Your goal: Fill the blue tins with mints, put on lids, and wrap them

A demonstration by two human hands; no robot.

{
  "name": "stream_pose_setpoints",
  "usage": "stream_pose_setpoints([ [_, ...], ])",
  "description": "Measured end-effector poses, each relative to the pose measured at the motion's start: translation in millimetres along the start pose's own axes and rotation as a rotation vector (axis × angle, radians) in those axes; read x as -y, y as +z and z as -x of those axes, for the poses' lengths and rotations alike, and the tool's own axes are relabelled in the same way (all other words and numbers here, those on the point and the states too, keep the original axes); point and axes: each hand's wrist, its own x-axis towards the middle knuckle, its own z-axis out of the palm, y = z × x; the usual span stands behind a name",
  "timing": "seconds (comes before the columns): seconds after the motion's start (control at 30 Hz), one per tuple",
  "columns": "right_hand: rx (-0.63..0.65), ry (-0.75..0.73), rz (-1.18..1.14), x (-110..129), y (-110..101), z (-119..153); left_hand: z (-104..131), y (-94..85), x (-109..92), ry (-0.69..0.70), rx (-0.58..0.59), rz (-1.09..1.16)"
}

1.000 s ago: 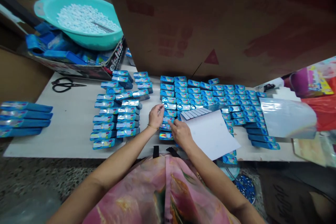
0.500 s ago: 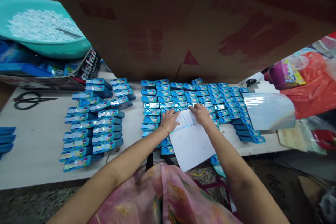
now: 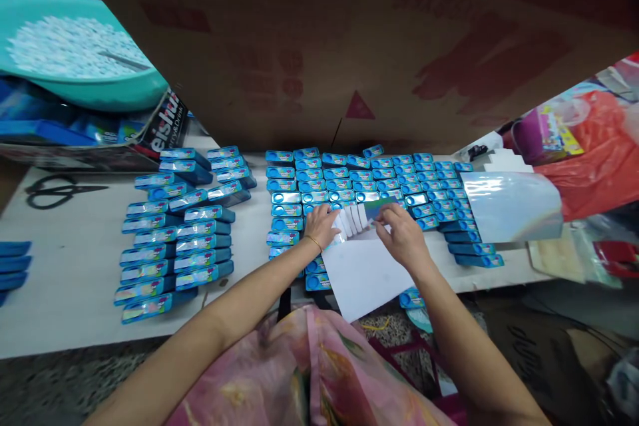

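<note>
A white sticker sheet (image 3: pixel 367 276) lies over the blue boxes, its lower part hanging toward my lap. My left hand (image 3: pixel 322 226), a thin bracelet at its wrist, holds the sheet's upper left edge, thumb on the paper. Several narrow white strips (image 3: pixel 353 218) stand bent up along the top of the sheet, right beside that thumb. At the upper right corner, my right hand (image 3: pixel 402 233) is closed in a pinch on the sheet's edge. A green-blue strip (image 3: pixel 378 208) shows just past its fingertips. Rows of small blue boxes (image 3: pixel 284 198) surround both hands.
More blue boxes (image 3: pixel 202 246) stand in stacks on the left, near black scissors (image 3: pixel 57 192). A glossy sheet (image 3: pixel 512 206) lies on the right. A large cardboard box (image 3: pixel 309 46) walls off the back. A turquoise basin (image 3: pixel 114 90) holds small white pieces.
My right hand has drawn back to the right and turned, fingers now pinched. The sheet's top row, flat before, now bends up in white strips. My left hand stays nearly in place.
</note>
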Motion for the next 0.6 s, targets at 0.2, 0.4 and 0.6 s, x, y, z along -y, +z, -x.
stream_pose_setpoints([
  [0.2, 0.112, 0.234, -0.469, 46.3, -9.7, -11.3, 18.6, -28.8, 11.0, -0.045, -0.087, 0.725],
  [0.4, 0.242, 0.481, -1.002, 82.2, 45.1, -18.4, 66.0, -65.7, 41.8, -0.384, -0.080, 1.448],
  [0.6, 0.285, 0.521, -1.146, 129.0, 87.4, -18.1, 93.0, -73.3, 76.6, -0.559, -0.202, 1.492],
])
